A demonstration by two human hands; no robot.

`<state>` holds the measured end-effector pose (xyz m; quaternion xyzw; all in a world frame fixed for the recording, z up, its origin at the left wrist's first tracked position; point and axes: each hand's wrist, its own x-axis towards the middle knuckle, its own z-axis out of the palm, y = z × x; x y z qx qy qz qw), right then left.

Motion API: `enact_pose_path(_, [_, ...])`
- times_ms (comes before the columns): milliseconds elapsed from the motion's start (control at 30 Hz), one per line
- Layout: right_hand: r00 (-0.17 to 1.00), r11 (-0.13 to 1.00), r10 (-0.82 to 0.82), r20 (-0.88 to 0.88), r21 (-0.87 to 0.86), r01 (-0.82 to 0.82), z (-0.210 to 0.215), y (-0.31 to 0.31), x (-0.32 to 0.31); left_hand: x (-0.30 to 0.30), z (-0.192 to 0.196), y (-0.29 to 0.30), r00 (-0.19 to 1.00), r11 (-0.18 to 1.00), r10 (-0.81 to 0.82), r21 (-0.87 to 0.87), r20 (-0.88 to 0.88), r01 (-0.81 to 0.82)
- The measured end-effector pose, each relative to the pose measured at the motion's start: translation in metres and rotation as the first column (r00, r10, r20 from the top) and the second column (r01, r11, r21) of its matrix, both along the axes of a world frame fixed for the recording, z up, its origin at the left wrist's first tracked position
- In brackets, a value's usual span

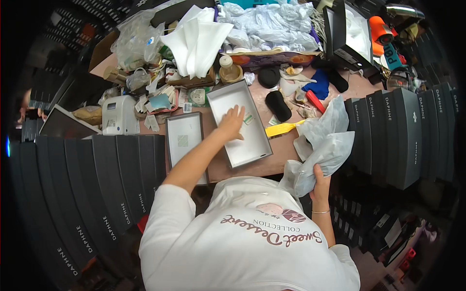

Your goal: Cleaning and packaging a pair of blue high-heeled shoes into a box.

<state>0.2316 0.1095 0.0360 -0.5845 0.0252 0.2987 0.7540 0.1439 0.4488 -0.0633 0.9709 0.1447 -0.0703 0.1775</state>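
An open shoebox with grey edges and a white inside lies tilted on the table before me. My left hand reaches into it, fingers spread, close to its floor and a small green-and-white label. I cannot tell whether something small lies under the palm. At the right, near the table's front edge, my right hand grips a bundle wrapped in thin pale-grey plastic; its contents are hidden. The shallow box lid, inside up, lies just left of the shoebox.
Dark shoeboxes stand in rows at the left and right. A yellow-handled brush, a black oval object and a white label printer surround the work spot. Behind are white foam sheets and a heap of pale plastic bags.
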Motion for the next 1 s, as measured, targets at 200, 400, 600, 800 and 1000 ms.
enact_pose_path(200, [0.988,0.991,-0.057,-0.145,0.109,0.073,0.006,0.009,-0.015,0.019,-0.035,0.022,0.963,0.995,-0.083,0.031,-0.256,0.094])
enact_pose_path(400, [0.974,0.98,-0.153,-0.166,0.1,0.171,-0.002,0.009,-0.013,0.019,-0.028,0.019,0.95,0.996,-0.011,-0.083,-0.312,-0.016])
enact_pose_path(600, [0.988,0.989,-0.113,-0.104,0.082,0.122,-0.004,0.007,-0.005,0.02,0.005,0.027,0.902,0.989,-0.049,-0.146,-0.429,-0.016])
enact_pose_path(800, [0.984,0.997,-0.022,-0.177,0.075,0.036,0.001,0.01,0.0,0.03,-0.051,-0.017,0.968,0.994,0.07,-0.101,0.241,-0.047])
enact_pose_path(1000, [0.991,0.995,0.094,-0.094,0.033,-0.091,0.001,-0.003,0.022,0.028,-0.057,-0.031,0.928,0.894,0.363,-0.247,-0.085,-0.373])
